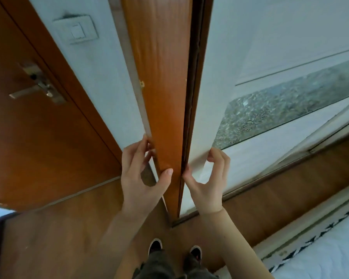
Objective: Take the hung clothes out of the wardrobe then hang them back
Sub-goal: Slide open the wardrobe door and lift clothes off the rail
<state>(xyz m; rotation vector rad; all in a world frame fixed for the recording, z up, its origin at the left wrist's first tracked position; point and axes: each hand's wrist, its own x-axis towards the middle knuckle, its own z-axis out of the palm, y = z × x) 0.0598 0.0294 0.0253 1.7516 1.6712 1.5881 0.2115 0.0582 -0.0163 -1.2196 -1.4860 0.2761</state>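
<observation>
1. Single head view, looking forward and steeply down, close to the wardrobe's edge (165, 97).
2. Floor (69, 238) and shoes (155, 246) near; door (28, 127) far left.

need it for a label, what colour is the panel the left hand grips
Orange-brown wood grain panel, gripped by the left hand; head view.

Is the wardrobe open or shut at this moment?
Shut, or nearly: the white sliding door meets the wooden side panel, leaving only a dark seam. No clothes are visible. Both hands, left hand and right hand, grip there.
</observation>
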